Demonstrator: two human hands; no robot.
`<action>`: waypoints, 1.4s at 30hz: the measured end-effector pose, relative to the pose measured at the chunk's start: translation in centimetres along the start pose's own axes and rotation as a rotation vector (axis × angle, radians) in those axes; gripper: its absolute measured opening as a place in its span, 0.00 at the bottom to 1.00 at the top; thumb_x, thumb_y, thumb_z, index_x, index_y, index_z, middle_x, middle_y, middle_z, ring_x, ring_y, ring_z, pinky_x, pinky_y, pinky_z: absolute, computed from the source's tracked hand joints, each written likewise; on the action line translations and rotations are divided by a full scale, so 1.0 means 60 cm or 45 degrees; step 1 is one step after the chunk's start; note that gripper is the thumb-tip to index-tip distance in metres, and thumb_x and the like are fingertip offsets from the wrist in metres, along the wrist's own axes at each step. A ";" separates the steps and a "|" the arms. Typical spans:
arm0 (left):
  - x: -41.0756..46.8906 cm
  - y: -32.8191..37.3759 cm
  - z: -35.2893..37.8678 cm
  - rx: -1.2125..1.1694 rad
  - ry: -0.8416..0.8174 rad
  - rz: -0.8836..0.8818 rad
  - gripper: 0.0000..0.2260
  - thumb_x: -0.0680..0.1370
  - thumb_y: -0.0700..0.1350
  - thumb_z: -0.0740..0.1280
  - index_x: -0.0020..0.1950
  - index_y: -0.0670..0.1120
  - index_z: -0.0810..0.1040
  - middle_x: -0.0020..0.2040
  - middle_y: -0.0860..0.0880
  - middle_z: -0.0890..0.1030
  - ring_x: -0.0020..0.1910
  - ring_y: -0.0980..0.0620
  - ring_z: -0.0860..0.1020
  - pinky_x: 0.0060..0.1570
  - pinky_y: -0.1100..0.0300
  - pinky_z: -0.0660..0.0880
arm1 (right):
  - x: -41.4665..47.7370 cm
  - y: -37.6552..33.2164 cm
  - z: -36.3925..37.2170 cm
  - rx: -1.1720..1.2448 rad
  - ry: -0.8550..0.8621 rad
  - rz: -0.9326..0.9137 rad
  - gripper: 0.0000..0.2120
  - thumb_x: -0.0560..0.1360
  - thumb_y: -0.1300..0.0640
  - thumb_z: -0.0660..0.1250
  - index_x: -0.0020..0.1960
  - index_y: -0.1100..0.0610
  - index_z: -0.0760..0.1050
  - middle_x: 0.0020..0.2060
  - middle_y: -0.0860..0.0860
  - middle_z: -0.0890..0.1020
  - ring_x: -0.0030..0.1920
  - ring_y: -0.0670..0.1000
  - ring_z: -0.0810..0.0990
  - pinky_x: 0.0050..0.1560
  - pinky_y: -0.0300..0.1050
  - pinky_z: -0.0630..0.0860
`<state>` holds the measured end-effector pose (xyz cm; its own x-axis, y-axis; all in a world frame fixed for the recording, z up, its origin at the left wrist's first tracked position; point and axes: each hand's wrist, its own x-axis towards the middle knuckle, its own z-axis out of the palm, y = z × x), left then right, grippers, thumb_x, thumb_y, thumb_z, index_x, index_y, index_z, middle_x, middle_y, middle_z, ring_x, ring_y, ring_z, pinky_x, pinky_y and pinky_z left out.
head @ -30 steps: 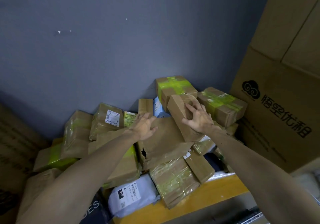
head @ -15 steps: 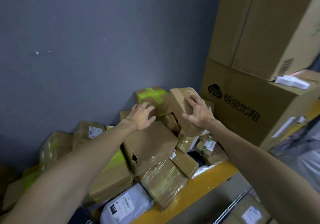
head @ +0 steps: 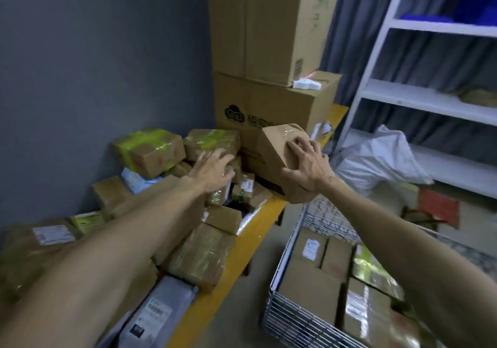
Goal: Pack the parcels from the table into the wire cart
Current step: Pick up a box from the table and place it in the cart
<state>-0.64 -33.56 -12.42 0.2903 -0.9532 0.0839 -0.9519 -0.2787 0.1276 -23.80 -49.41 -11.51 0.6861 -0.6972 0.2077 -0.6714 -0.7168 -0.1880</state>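
A cloud logo marks the large carton; parcel labels blur beyond reading.

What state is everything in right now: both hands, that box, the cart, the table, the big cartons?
right hand, grips the brown box.
brown box, taped shut, tilted, held up between table and cart.
left hand, fingers spread, holds nothing, over the pile.
wire cart, partly filled with parcels.
table, heaped with parcels.
large cartons, closed, stacked one on another.

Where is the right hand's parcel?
Head view, right of centre: the parcel, gripped by the right hand, hangs tilted above the edge of the yellow table, beside the wire cart.
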 end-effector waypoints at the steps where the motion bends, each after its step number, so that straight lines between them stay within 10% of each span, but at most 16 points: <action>1: 0.006 0.028 0.002 -0.007 -0.007 0.037 0.24 0.82 0.55 0.60 0.76 0.48 0.65 0.77 0.43 0.62 0.76 0.44 0.61 0.75 0.47 0.52 | -0.022 0.024 -0.010 -0.011 0.017 0.038 0.46 0.65 0.28 0.56 0.78 0.49 0.57 0.77 0.48 0.57 0.74 0.58 0.54 0.66 0.67 0.65; 21: 0.069 0.752 0.176 -0.033 -0.172 0.622 0.25 0.81 0.55 0.62 0.75 0.46 0.67 0.75 0.42 0.65 0.73 0.43 0.65 0.74 0.45 0.57 | -0.469 0.608 -0.118 -0.217 -0.046 0.559 0.46 0.66 0.27 0.52 0.79 0.49 0.53 0.77 0.52 0.56 0.72 0.61 0.57 0.64 0.69 0.67; 42: 0.232 0.972 0.492 -0.080 -0.572 1.056 0.24 0.82 0.55 0.61 0.76 0.48 0.65 0.78 0.41 0.61 0.76 0.42 0.61 0.76 0.43 0.51 | -0.594 0.837 0.053 -0.137 -0.272 1.119 0.45 0.68 0.29 0.51 0.79 0.49 0.48 0.74 0.55 0.57 0.68 0.61 0.62 0.62 0.61 0.68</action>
<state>-55.02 -66.55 -33.01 -0.5544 -0.8040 -0.2151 -0.8269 0.5028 0.2520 -81.08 -60.56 -31.39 -0.0549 -0.9868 -0.1524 -0.9922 0.0710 -0.1022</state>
